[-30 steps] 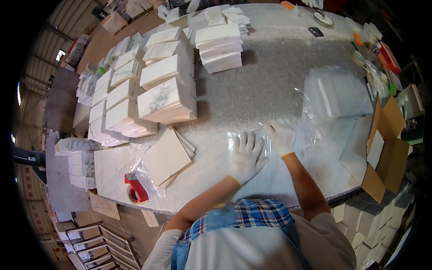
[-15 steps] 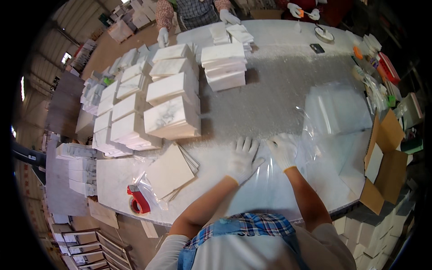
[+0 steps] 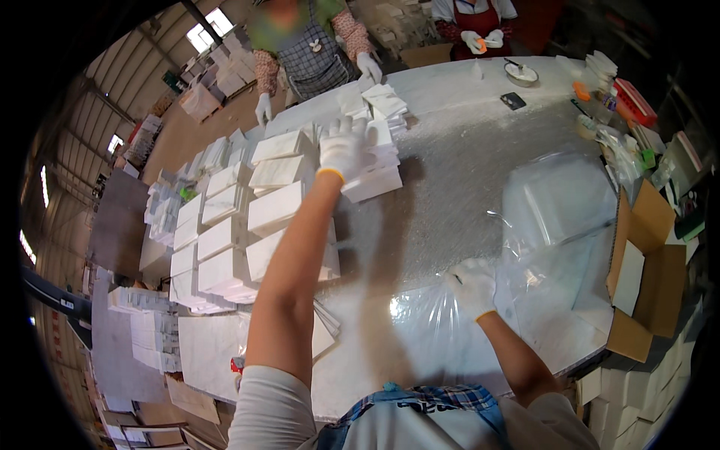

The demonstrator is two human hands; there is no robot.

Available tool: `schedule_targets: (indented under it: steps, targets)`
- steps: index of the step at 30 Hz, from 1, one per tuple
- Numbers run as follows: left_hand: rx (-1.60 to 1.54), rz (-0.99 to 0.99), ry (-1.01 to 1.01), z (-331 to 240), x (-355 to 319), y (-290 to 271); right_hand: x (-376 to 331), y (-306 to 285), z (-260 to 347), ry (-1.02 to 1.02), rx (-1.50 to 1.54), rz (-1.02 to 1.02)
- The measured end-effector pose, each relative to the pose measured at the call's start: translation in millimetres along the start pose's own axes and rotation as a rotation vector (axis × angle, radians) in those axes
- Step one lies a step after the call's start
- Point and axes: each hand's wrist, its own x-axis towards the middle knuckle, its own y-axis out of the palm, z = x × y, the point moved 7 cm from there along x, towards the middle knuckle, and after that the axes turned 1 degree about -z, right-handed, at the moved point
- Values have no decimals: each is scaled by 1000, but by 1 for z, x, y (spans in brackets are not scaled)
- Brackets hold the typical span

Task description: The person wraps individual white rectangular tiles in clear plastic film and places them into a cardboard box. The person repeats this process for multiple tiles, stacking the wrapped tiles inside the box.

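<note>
White-gloved, the left hand [image 3: 345, 146] has left the clear plastic bag [image 3: 480, 330] and now reaches far across the desk [image 3: 457, 172], fingers spread on the white tile stack [image 3: 371, 161], grip not clear. Right hand [image 3: 472, 285] stays flat, open, pinning the bag near the desk's near edge. Open marble lies between them; a cardboard box [image 3: 645, 277] crowds the right edge.

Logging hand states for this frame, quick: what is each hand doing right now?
Left hand: open, fingers spread, on the stack of white tiles; no grasp visible.
Right hand: open, resting flat on the clear plastic bag, holding nothing.
</note>
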Motion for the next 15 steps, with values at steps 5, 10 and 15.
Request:
schedule_targets:
  steps: [5, 10, 15]
  targets:
    - [-179, 278, 92, 43, 43, 48, 1, -4, 4, 6, 29, -27]
    - [-156, 394, 117, 35, 55, 44, 2, -6, 3, 2, 12, -69]
    - [45, 136, 187, 35, 50, 39, -3, -3, 2, -28, 44, -102]
